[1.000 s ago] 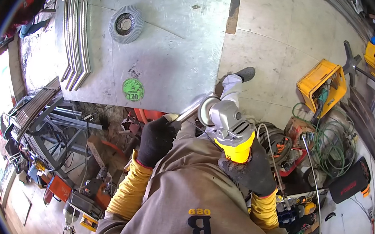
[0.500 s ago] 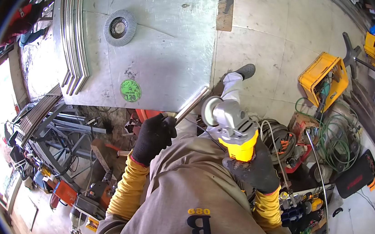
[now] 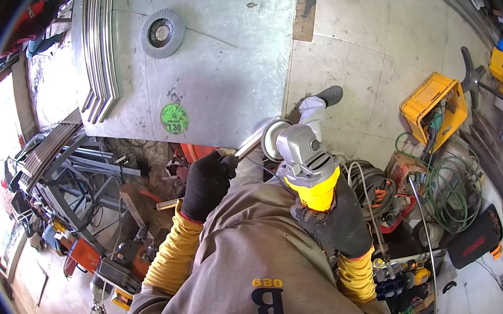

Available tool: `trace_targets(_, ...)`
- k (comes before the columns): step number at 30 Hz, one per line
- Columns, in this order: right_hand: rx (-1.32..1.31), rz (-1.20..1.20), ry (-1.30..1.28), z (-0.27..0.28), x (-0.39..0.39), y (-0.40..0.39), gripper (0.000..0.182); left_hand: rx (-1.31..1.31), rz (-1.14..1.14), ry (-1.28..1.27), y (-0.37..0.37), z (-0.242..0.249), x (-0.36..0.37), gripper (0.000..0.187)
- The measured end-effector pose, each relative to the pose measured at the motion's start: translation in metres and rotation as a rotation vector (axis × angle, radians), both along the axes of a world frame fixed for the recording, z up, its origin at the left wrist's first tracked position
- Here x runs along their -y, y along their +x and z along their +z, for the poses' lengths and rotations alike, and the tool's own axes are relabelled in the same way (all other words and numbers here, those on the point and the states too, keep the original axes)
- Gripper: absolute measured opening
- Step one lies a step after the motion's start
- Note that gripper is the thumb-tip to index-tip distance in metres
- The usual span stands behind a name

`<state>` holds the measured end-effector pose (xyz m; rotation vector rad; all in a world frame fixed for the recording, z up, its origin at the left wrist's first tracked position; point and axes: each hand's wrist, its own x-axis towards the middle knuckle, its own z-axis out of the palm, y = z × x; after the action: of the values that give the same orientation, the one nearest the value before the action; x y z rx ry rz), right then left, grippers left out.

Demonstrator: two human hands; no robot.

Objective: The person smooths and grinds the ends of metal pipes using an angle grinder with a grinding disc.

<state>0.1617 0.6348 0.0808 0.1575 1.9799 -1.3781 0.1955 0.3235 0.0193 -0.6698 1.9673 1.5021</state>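
Grips a yellow-and-silver angle grinder in the gloved right hand, with fingers wrapped round the yellow body, at the near edge of a sheet-metal worktable. Holds a bright metal tube in the gloved left hand, with fingers closed about its lower end, just off that same edge. Sets the grinder's pale disc over the tube's upper end, near the worktable's right corner; touching or merely in front, impossible to tell.

On the worktable, a scuffed, shiny surface: bent metal tubes side by side along its left side, a grey flap disc flat on its far half, a round green sticker marked 1.30 close to its near edge.

Right of the worktable, a pale seamed floor, with a grey clog close by and a yellow crate well apart. To its near right, loops of green cable and a black case. To its near left, a grey metal frame and stacked brownish tubes, with strong glare beyond.
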Motion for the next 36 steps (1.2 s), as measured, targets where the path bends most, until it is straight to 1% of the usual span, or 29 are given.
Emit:
trace_targets(2, -0.001, -0.01, 0.018, 0.003, 0.002, -0.002, 0.084, 0.02, -0.08, -0.077, -0.005, 0.003, -0.001, 0.013)
trace_targets(5, -0.023, 0.034, 0.034, 0.012, 0.007, -0.005, 0.082, -0.018, -0.054, -0.049, -0.005, 0.004, 0.0, 0.012)
trace_targets(7, -0.019, -0.033, -0.015, 0.007, 0.008, 0.001, 0.082, -0.018, -0.077, -0.043, -0.006, 0.003, 0.003, 0.014)
trace_targets(9, -0.008, -0.019, -0.008, 0.0, 0.005, 0.003, 0.083, -0.016, -0.103, -0.04, -0.008, 0.005, 0.006, 0.017)
trace_targets(11, 0.0, -0.007, 0.0, 0.0, 0.004, 0.004, 0.085, 0.184, -0.021, 0.101, -0.018, 0.012, 0.007, 0.026)
trace_targets(12, 0.026, -0.006, 0.012, 0.001, 0.004, 0.004, 0.085, 0.182, -0.023, 0.101, -0.018, 0.011, 0.009, 0.026)
trace_targets(14, 0.053, -0.006, 0.023, 0.007, 0.008, -0.001, 0.086, 0.308, 0.115, 0.279, -0.018, 0.011, 0.013, 0.038)
trace_targets(15, 0.034, -0.009, 0.013, 0.012, 0.012, -0.005, 0.074, 0.308, 0.114, 0.28, -0.019, 0.012, 0.014, 0.038)
trace_targets(16, 0.017, -0.011, 0.003, 0.015, 0.014, -0.008, 0.063, 0.332, 0.085, 0.285, -0.026, 0.017, 0.013, 0.046)
trace_targets(17, 0.018, -0.01, 0.004, 0.011, 0.013, -0.005, 0.063, 0.357, 0.056, 0.291, -0.029, 0.02, 0.013, 0.055)
trace_targets(19, 0.002, -0.093, -0.04, 0.002, 0.013, 0.0, 0.064, 0.376, 0.046, 0.29, -0.03, 0.02, 0.013, 0.056)
trace_targets(20, 0.0, -0.096, -0.038, 0.004, 0.012, -0.004, 0.064, 0.393, 0.035, 0.288, -0.031, 0.019, 0.013, 0.057)
trace_targets(22, 0.022, -0.017, -0.072, 0.012, 0.011, -0.014, 0.063, 0.394, 0.046, 0.304, -0.029, 0.015, 0.014, 0.057)
trace_targets(23, 0.022, -0.017, -0.071, 0.01, 0.012, -0.012, 0.063, 0.395, 0.063, 0.318, -0.028, 0.015, 0.014, 0.057)
trace_targets(25, 0.089, -0.117, -0.116, 0.004, 0.012, -0.004, 0.061, 0.378, 0.045, 0.326, -0.03, 0.015, 0.014, 0.057)
trace_targets(26, 0.091, -0.114, -0.119, 0.002, 0.012, -0.002, 0.061, 0.361, 0.024, 0.332, -0.031, 0.017, 0.015, 0.057)
trace_targets(27, 0.056, -0.107, -0.111, 0.0, 0.01, -0.002, 0.061, 0.361, 0.025, 0.33, -0.031, 0.018, 0.015, 0.057)
trace_targets(29, 0.012, -0.107, -0.102, -0.001, 0.007, -0.002, 0.06, 0.429, 0.051, 0.422, -0.036, 0.017, 0.017, 0.056)
trace_targets(30, 0.062, -0.106, -0.12, 0.002, 0.004, -0.001, 0.06, 0.43, 0.049, 0.419, -0.036, 0.015, 0.018, 0.056)
trace_targets(32, 0.117, -0.102, -0.142, 0.004, -0.002, 0.0, 0.06, 0.461, 0.068, 0.537, -0.033, 0.007, 0.023, 0.055)
trace_targets(36, 0.269, -0.252, -0.218, 0.007, -0.021, -0.003, 0.063, 0.494, 0.063, 0.544, -0.027, -0.001, 0.027, 0.054)
